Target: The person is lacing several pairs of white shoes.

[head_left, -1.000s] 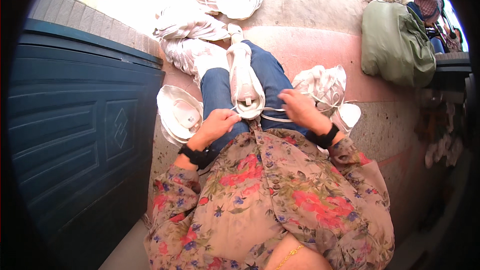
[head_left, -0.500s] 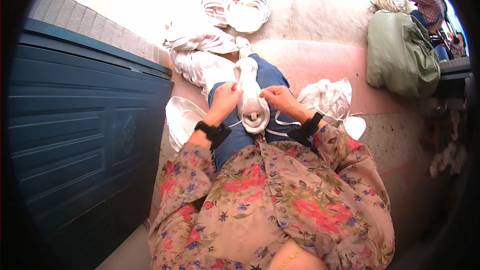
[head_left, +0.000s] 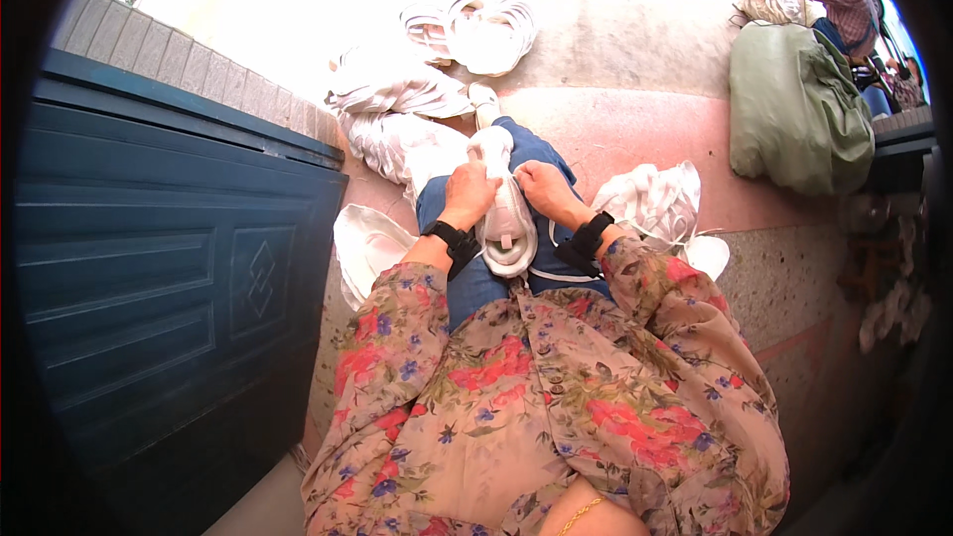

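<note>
A white lace-up shoe (head_left: 509,244) rests between my thighs in blue jeans, its heel toward me. My left hand (head_left: 471,193) is closed at the shoe's left side, fingers bent over its lacing and covering part of it. At the right edge of the shoe, my right hand (head_left: 548,191) is pinched closed. A white shoelace (head_left: 556,276) hangs from the lacing area and loops across my right thigh. The thin strands within both sets of fingers are mostly hidden. Both wrists wear black bands.
White bags or bundles (head_left: 382,139) lie ahead on the left, with bundled white straps (head_left: 491,35) beyond. A pale shoe-like piece (head_left: 369,243) is by my left knee. White laces (head_left: 650,201) are heaped at right. A green sack (head_left: 794,104) stands near other people; a blue panel (head_left: 149,268) borders the left.
My left hand has moved right, onto the shoe's lacing. My right hand has shifted slightly down and stays by the shoe's right edge.
</note>
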Available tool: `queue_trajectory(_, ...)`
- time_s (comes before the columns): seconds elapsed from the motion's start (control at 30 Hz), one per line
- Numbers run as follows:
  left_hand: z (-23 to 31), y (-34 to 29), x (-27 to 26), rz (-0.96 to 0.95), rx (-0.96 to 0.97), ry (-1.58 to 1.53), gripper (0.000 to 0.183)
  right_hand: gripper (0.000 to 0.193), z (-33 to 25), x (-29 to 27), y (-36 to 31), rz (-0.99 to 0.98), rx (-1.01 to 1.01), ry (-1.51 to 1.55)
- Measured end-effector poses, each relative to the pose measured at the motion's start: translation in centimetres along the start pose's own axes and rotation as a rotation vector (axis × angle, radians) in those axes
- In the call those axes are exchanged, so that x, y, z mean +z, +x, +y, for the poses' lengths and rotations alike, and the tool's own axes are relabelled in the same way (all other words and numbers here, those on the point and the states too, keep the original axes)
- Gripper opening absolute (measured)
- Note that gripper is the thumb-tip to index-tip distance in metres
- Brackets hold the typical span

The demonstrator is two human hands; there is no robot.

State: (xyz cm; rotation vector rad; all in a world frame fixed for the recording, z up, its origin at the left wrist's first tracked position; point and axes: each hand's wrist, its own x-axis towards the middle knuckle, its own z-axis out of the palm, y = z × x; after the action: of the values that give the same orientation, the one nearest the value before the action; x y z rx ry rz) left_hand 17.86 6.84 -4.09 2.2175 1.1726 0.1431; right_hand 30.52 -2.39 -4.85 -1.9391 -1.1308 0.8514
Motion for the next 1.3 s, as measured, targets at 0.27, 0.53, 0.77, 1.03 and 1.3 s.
queue_trajectory(0.27,0.5,-0.7,0.5,0.043,0.038,0.05,0.025,0.024,-0.1,0.5,0.2,-0.003,-0.028,-0.058)
queue_trajectory(0.53,0.6,-0.8,0.7,0.065,-0.011,0.0,0.021,0.025,-0.3,1.6,0.4,0.086,0.023,-0.156)
queue_trajectory(0.77,0.1,0.0,0.7,0.117,0.061,-0.018,0.024,0.029,0.7,2.6,1.0,0.115,-0.001,-0.199)
queue_trajectory(1.03,-0.7,-0.6,1.8,0.096,0.023,-0.064,0.021,0.027,0.3,3.1,0.4,0.151,0.008,-0.183)
queue_trajectory(1.3,-1.0,-1.2,1.6,0.089,0.0,-0.068,0.023,0.029,-0.8,2.3,0.3,0.022,0.018,-0.152)
